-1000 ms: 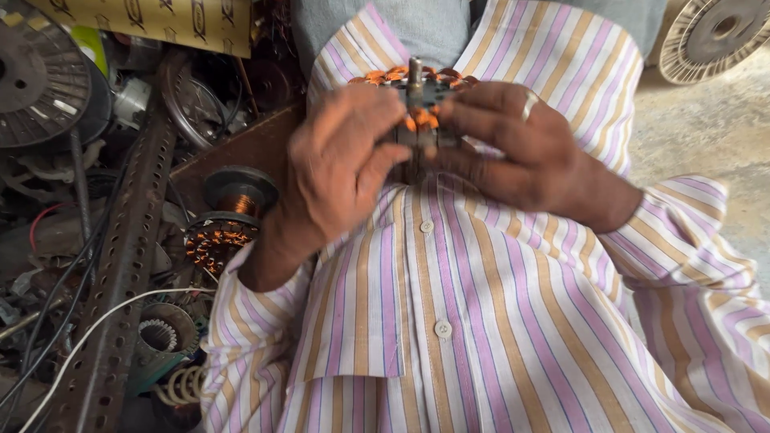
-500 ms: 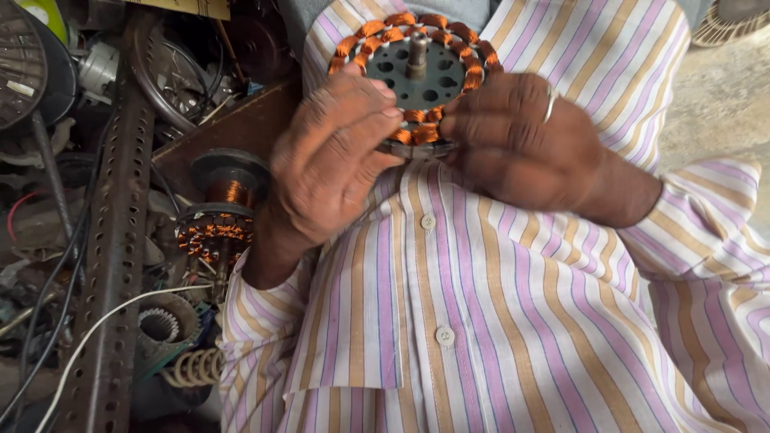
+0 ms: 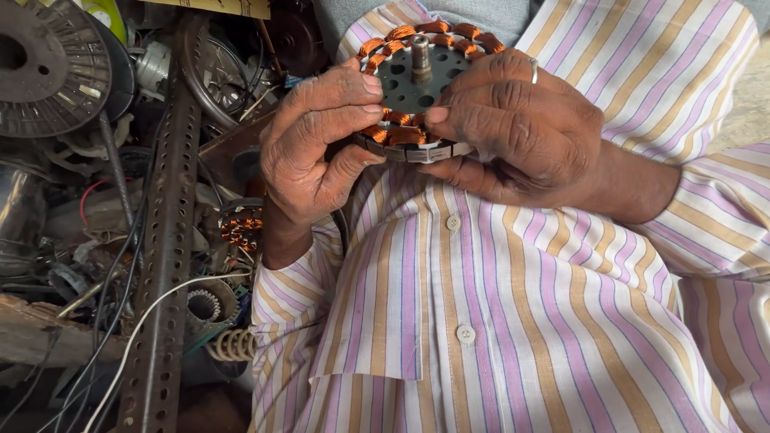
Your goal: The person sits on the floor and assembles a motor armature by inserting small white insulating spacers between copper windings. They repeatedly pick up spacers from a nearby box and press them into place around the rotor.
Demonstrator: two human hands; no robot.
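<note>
— Filling most of the view is a striped shirt (image 3: 513, 321), pale with purple and tan lines, buttoned down the middle.

— And to the side of it?

— A heap of scrap lies on the left: a perforated metal bar (image 3: 164, 265) running down through tangled wires, a grey wire spool (image 3: 48, 68) at the top corner, and a small copper-wound coil (image 3: 241, 231) just below the wrist.

— What do the hands have?

— Both hold a round motor stator (image 3: 417, 88) up against the chest, tilted toward the camera. Copper windings ring its dark plate, and a short steel shaft (image 3: 420, 54) stands at the centre.

— How is each grip?

— The left hand (image 3: 321, 152) closes on the near left rim, thumb underneath, fingertips pressed onto the windings. The right hand (image 3: 513, 128) wraps the right side, thumb tip on the lower coils, with a silver ring (image 3: 533, 70) on one finger.
</note>
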